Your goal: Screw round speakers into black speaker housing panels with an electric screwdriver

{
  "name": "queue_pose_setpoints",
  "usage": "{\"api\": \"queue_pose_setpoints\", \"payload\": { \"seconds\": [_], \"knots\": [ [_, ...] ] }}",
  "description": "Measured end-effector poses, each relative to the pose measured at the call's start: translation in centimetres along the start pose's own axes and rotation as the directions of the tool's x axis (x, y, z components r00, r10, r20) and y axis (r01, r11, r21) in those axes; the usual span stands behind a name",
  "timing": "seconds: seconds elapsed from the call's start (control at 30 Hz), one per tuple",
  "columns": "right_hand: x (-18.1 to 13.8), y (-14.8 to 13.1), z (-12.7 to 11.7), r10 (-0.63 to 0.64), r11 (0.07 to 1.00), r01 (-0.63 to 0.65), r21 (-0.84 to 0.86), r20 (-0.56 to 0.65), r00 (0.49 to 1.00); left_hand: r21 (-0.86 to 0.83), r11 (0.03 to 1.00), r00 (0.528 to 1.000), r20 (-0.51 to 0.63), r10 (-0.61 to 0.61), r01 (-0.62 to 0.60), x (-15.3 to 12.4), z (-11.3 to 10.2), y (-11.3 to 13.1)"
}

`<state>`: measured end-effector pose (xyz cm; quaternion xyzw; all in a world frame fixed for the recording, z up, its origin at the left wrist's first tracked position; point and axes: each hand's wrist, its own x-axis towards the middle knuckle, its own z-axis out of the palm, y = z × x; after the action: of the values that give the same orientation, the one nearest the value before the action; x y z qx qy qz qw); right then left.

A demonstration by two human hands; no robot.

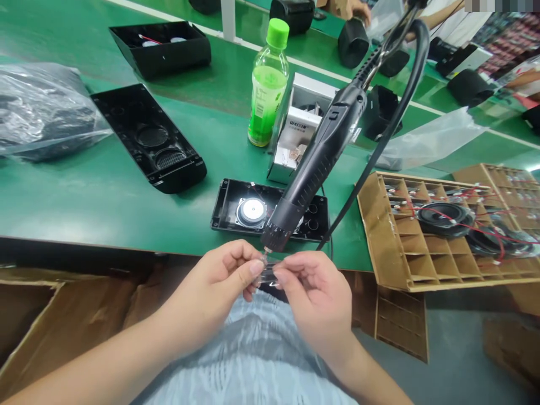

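- Left hand (221,284) and right hand (318,295) are nearly closed, pinching between them a clear piece (268,275); its shape I cannot make out.
- It is just below the screwdriver (315,160), which hides part of the black housing (272,197).

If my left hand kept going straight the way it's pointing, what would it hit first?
Probably your right hand, just past the clear plastic between them, though the screwdriver is close too and depth is unclear.
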<state>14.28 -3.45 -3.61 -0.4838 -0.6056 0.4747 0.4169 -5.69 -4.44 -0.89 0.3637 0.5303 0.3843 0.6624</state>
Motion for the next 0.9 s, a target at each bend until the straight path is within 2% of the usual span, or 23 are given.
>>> {"api": "queue_pose_setpoints", "payload": {
  "seconds": [0.2,0.33,0.53,0.73,0.9],
  "knots": [
    [0.0,-0.2,0.0,0.009,0.999,-0.01,0.031,0.03,1.0,0.003,0.997,0.996,0.048,-0.075,0.075,-0.1,-1.0,0.0],
    [0.3,-0.2,0.2,0.016,0.999,-0.019,0.046,0.059,0.998,0.149,0.985,0.996,0.027,-0.087,0.082,-0.4,-1.0,0.4],
    [0.3,0.0,0.5,0.077,0.994,-0.082,0.074,0.062,0.995,0.428,0.901,0.997,-0.013,0.076,-0.063,-0.6,-0.4,0.8],
    [0.6,0.3,1.0,0.142,0.982,-0.142,0.125,0.013,0.99,0.512,0.851,0.986,-0.044,0.162,-0.117,-0.8,0.0,0.1],
    [0.7,0.0,1.1,0.16,0.976,-0.157,0.153,-0.008,0.987,0.53,0.828,0.954,-0.108,0.28,-0.183,-0.8,0.2,-0.1]
  ]
}}
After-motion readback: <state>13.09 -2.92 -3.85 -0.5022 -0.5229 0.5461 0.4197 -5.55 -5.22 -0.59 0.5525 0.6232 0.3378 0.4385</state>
